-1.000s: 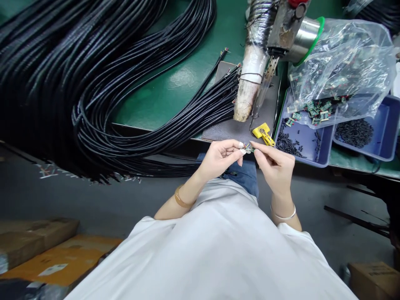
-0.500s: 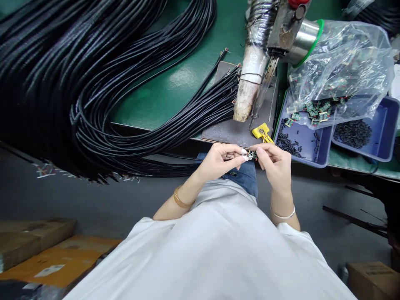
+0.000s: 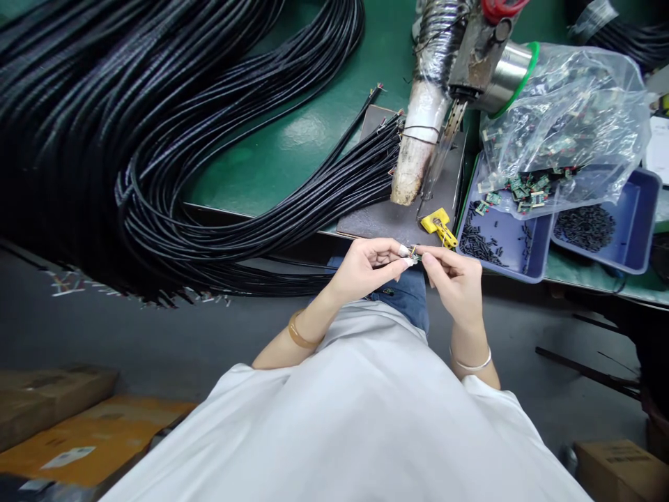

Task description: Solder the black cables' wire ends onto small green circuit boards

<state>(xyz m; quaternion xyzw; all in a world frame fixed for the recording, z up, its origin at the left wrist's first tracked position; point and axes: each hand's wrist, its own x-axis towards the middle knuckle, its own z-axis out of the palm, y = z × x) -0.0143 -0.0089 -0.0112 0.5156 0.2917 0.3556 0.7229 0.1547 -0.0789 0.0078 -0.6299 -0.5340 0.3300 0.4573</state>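
At the table's front edge, my left hand [image 3: 363, 268] is closed, thumb and fingertips pinching the end of a black cable, whose thin coloured wires [image 3: 413, 249] stick out at the tips. White coverings sit on some of its fingertips. My right hand [image 3: 456, 275] meets it there, its thumb and forefinger pinched on a small green circuit board [image 3: 417, 258], mostly hidden by the fingers. Just beyond the hands lies a yellow tool [image 3: 440, 224] on a dark board [image 3: 376, 216]. Above that hangs a soldering iron [image 3: 449, 132] beside a wrapped tube [image 3: 415, 143].
A large bundle of black cables [image 3: 209, 160] covers the left side, ends resting on the dark board. On the right stand two blue trays [image 3: 538, 258] with small black pieces, under a clear bag [image 3: 585, 104] of circuit boards. A solder spool [image 3: 506, 77] is behind.
My right hand has shifted slightly left and its fingers have closed further over the circuit board, which shows less now. My left hand has hardly moved.
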